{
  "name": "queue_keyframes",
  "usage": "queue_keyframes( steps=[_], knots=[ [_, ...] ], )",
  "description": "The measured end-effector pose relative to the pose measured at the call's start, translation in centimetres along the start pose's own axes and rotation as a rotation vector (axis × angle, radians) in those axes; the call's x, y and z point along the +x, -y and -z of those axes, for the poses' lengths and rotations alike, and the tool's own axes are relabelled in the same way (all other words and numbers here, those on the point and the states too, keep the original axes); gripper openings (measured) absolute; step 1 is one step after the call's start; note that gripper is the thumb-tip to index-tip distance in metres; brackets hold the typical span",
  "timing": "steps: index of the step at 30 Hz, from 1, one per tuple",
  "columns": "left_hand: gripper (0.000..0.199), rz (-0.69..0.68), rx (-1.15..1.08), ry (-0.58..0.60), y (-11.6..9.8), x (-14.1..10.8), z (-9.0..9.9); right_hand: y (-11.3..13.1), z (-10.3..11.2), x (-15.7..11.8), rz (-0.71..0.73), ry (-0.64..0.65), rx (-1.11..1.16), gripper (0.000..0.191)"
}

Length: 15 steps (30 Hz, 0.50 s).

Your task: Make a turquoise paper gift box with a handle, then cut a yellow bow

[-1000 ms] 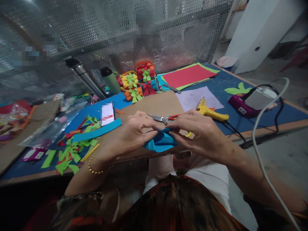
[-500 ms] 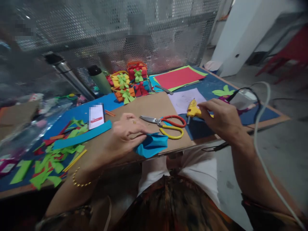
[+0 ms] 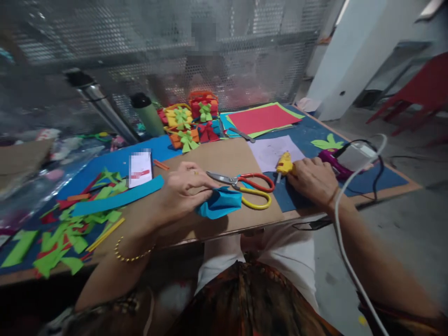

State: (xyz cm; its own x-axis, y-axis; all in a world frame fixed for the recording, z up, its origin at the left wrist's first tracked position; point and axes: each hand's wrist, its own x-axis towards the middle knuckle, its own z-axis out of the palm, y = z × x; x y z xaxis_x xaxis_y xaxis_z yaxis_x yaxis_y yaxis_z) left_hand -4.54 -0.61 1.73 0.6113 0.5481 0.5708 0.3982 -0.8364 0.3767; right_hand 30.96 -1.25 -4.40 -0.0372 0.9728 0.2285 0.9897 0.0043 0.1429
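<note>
In my left hand is a folded blue paper piece, pinched between thumb and fingers over the cardboard near the table's front edge. My right hand is wrapped round the yellow glue gun; its front end points left and the grip is hidden by my fingers. Between the two hands lie scissors with one red and one yellow handle, blades toward my left hand. A blue paper strip lies to the left of my left hand.
Green and red paper scraps cover the left side, beside a phone. Small decorated paper boxes and a green bottle stand behind. Red sheets lie at the back. A pale cable crosses my right forearm.
My right hand has lowered and closed over the glue gun, whose front has turned a little. My left hand keeps the blue paper piece, now slightly higher in view.
</note>
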Motion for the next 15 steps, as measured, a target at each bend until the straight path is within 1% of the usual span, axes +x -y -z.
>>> queue_keyframes(
  steps=[3,5,6,8,9,10,11,12,15],
  knots=[
    [0.014,0.024,-0.014,-0.013,0.1,-0.1,0.1,-0.8,-1.1,0.2,0.0,-0.075,0.117,0.03],
    [0.013,0.068,-0.01,-0.027,0.3,-0.2,0.0,-1.2,-1.2,0.2,0.015,-0.124,0.177,0.029],
    [0.012,0.093,-0.004,-0.034,0.4,-0.2,-0.2,-1.2,-1.0,0.0,0.032,-0.161,0.217,0.028],
    [0.012,0.153,0.016,-0.054,0.6,-0.4,-0.5,-0.9,0.2,-0.8,0.118,-0.25,0.377,0.023],
    [0.012,0.182,0.023,-0.065,0.7,-0.5,-0.7,-0.5,1.0,-1.4,0.182,-0.301,0.514,0.02],
    [0.012,0.205,0.026,-0.07,0.7,-0.5,-0.8,0.0,2.0,-2.2,0.26,-0.325,0.682,0.018],
    [0.012,0.224,0.024,-0.07,0.7,-0.6,-0.9,0.5,3.0,-3.0,0.291,-0.317,0.81,0.017],
    [0.011,0.239,0.021,-0.067,0.8,-0.5,-1.0,1.1,3.9,-3.7,0.301,-0.275,0.9,0.016],
    [0.01,0.26,-0.003,-0.043,0.6,-0.4,-0.9,2.9,6.0,-5.6,0.434,-0.157,1.055,0.022]
  ],
)
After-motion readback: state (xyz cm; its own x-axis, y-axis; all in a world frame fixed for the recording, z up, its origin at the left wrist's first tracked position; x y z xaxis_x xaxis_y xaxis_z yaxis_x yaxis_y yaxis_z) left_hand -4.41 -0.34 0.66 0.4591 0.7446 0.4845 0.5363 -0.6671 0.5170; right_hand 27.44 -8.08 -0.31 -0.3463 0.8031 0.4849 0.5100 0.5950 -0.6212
